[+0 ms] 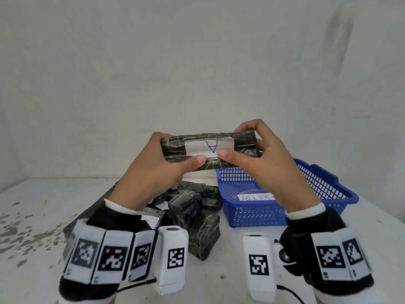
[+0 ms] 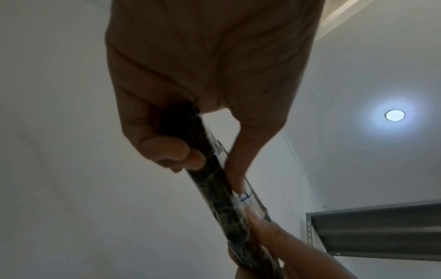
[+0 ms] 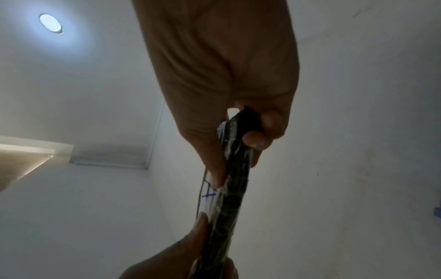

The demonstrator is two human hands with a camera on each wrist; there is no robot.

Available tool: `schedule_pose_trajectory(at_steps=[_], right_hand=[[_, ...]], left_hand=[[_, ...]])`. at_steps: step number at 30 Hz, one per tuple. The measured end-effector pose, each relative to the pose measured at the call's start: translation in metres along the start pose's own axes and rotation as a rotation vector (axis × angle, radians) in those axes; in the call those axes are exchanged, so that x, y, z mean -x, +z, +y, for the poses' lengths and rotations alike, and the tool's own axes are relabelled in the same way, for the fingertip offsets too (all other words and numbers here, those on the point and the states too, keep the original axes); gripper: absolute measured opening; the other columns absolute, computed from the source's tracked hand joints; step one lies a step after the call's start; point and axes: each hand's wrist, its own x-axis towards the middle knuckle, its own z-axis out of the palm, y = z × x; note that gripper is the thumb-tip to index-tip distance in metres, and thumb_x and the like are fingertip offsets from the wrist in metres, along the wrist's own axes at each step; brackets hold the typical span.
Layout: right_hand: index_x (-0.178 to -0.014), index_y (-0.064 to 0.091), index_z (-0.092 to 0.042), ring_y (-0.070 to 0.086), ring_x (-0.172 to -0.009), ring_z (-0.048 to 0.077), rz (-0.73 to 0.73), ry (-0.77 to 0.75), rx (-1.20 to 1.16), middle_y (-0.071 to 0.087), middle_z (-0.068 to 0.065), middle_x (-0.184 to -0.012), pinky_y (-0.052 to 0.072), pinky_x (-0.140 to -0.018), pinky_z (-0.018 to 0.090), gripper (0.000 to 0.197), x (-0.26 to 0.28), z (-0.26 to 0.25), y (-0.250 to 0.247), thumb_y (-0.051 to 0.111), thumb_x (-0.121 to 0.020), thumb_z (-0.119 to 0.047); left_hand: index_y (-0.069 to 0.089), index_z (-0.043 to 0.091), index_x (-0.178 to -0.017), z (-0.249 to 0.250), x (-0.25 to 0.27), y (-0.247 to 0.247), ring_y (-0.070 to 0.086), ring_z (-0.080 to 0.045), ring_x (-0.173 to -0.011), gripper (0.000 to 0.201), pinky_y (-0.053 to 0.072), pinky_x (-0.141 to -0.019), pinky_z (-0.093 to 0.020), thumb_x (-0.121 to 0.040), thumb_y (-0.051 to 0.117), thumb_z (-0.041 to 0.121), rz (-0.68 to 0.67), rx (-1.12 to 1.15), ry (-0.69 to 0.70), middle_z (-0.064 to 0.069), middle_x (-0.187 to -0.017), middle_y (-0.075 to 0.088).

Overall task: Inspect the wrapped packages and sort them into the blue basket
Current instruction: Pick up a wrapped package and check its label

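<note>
Head view: both hands hold one wrapped package point(image 1: 209, 151) up in the air at centre frame, above the worktop point(image 1: 39, 216). The left hand point(image 1: 157, 170) grips its end at 9 o'clock and the right hand point(image 1: 260, 163) its end at 3 o'clock, thumbs pressed on the near face, the other fingers curled behind. A white label point(image 1: 209, 147) with a blue letter, upside down from here, faces the camera. The blue basket point(image 1: 324, 183) stands on the worktop at 4 o'clock of the package, with a written paper slip point(image 1: 256, 197) inside; no package shows in it. A pile of dark packages point(image 1: 192, 213) lies at 6 o'clock, touching the basket's left side.

Left wrist view: the package point(image 2: 214, 181) is seen edge-on and looks slim, clamped between the left thumb and the left hand's fingers point(image 2: 174, 151).

Right wrist view: again the package point(image 3: 235, 169) is edge-on, pinched by the right hand's fingers point(image 3: 255, 137) against the thumb.

The glossy, creased film looks slippery, and the bundle seems light and fairly stiff. Holding it by the two short ends, as here, keeps the label readable; one hand around the middle should be enough for lowering it into the basket.
</note>
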Motion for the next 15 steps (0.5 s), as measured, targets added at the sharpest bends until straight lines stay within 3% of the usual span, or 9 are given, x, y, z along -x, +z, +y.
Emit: schedule_pose_trajectory(at_steps=[3,5,10,15], right_hand=[[-0.101,0.055,-0.027,0.063,-0.070,-0.001,0.011,-0.018,0.034,0.069,-0.009,-0.085,0.053,-0.067,0.015,0.042,0.0009,-0.0017,0.0023,0.085,-0.074,-0.038],[-0.098,0.053,-0.027,0.059,-0.068,-0.003,0.040,-0.038,0.056,0.066,-0.010,-0.085,0.050,-0.065,0.013,0.043,0.0006,-0.0016,0.0032,0.086,-0.073,-0.039],[-0.096,0.052,-0.026,0.057,-0.068,0.000,0.107,-0.074,0.083,0.062,-0.011,-0.081,0.048,-0.062,0.012,0.046,0.0018,-0.0041,0.0037,0.084,-0.070,-0.048],[-0.091,0.056,-0.027,0.066,-0.072,0.002,0.110,-0.096,0.091,0.070,-0.008,-0.083,0.053,-0.066,0.016,0.040,0.0033,-0.0096,-0.0001,0.080,-0.070,-0.051]], left_hand=[[0.045,0.026,-0.119,0.0017,0.0012,0.0008,0.059,-0.010,-0.069,0.066,0.054,-0.072,-0.034,-0.067,0.081,0.045,0.048,-0.020,0.046,0.008,-0.097,0.064],[0.043,0.027,-0.120,0.0028,0.0024,0.0025,0.057,-0.008,-0.070,0.068,0.053,-0.077,-0.034,-0.067,0.079,0.049,0.057,-0.032,0.055,0.010,-0.097,0.063],[0.044,0.025,-0.117,0.0043,0.0051,0.0090,0.060,-0.005,-0.078,0.063,0.047,-0.069,-0.028,-0.070,0.077,0.051,0.090,-0.042,0.079,0.012,-0.097,0.063],[0.048,0.025,-0.104,0.0066,0.0050,0.0088,0.055,-0.007,-0.062,0.050,0.042,-0.062,-0.028,-0.072,0.072,0.055,0.108,-0.053,0.095,0.010,-0.083,0.063]])
